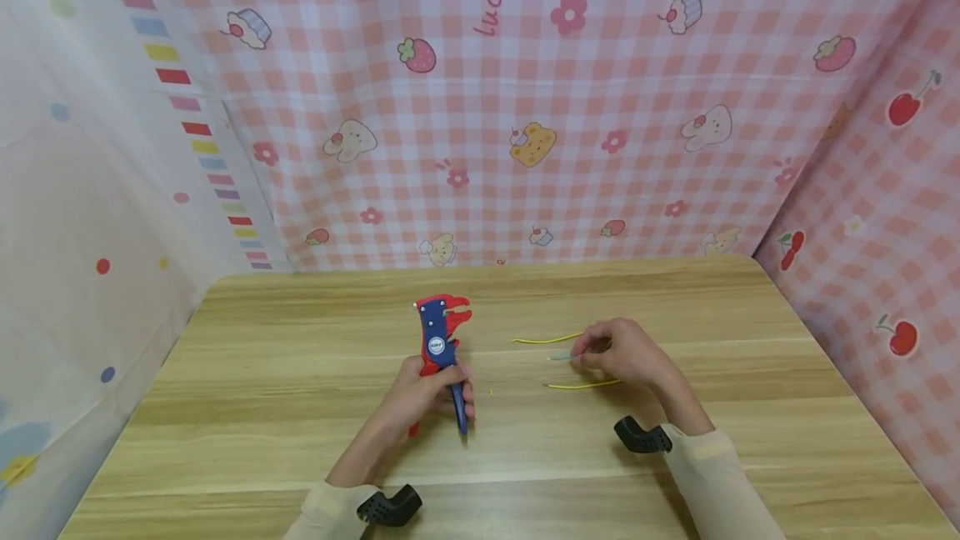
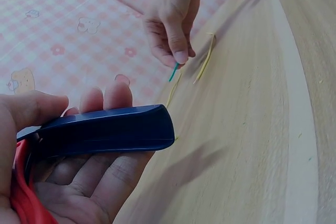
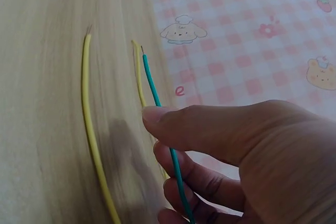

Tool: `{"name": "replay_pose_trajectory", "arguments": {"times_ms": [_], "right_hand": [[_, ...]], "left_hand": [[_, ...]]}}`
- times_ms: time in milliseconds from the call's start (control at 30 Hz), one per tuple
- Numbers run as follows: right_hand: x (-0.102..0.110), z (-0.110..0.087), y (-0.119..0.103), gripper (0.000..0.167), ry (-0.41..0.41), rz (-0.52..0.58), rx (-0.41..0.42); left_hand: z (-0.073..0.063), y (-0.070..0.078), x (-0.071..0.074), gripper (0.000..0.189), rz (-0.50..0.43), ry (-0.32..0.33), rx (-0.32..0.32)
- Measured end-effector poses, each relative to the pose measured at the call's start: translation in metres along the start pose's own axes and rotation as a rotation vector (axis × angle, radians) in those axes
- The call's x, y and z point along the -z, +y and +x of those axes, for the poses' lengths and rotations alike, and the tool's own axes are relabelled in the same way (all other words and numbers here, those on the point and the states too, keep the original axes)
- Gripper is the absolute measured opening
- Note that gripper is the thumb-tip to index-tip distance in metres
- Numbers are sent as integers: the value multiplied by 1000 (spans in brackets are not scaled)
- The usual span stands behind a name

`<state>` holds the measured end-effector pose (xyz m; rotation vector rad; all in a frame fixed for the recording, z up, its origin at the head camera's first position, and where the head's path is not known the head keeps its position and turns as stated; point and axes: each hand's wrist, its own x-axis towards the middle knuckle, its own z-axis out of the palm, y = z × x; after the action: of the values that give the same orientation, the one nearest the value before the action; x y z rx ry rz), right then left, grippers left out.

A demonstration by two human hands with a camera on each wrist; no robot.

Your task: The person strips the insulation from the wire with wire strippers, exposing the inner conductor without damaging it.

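A blue-and-red wire stripper (image 1: 437, 325) stands with its head pointing away from me, and my left hand (image 1: 423, 394) grips it by the handles. Up close in the left wrist view, the dark blue handle (image 2: 113, 132) lies across the curled fingers. Over the right part of the table, my right hand (image 1: 626, 352) pinches a green wire (image 3: 152, 85) between thumb and fingers. Bare strands show at the wire's far tip. Two yellow wires lie on the table by this hand: a nearer one (image 3: 89, 114) with a bared end and a farther one (image 3: 138, 74).
A tiny yellow scrap (image 1: 491, 392) sits on the wooden table (image 1: 300, 340) between the hands. Small green specks (image 2: 310, 159) show in the left wrist view. Behind the table hangs a pink checked cloth (image 1: 465, 107); more cloth flanks both sides.
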<state>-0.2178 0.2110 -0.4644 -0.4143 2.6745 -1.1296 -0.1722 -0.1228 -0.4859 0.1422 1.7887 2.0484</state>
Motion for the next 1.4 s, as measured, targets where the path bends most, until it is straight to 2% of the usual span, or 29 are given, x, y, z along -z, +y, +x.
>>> {"name": "replay_pose_trajectory", "arguments": {"times_ms": [367, 633, 867, 1200, 1400], "right_hand": [[-5, 1, 7, 5, -10, -30, -42], [-6, 1, 8, 5, -18, -49, -28], [-5, 0, 6, 4, -21, -49, -15], [-4, -1, 4, 4, -34, -36, -12], [-5, 0, 4, 4, -12, -53, -18]], "left_hand": [[1, -1, 5, 40, 10, 28, 29], [1, 1, 7, 39, 8, 18, 22], [2, 1, 11, 41, 22, 41, 30], [2, 0, 16, 41, -18, 52, 40], [3, -1, 19, 36, -35, 57, 34]]}}
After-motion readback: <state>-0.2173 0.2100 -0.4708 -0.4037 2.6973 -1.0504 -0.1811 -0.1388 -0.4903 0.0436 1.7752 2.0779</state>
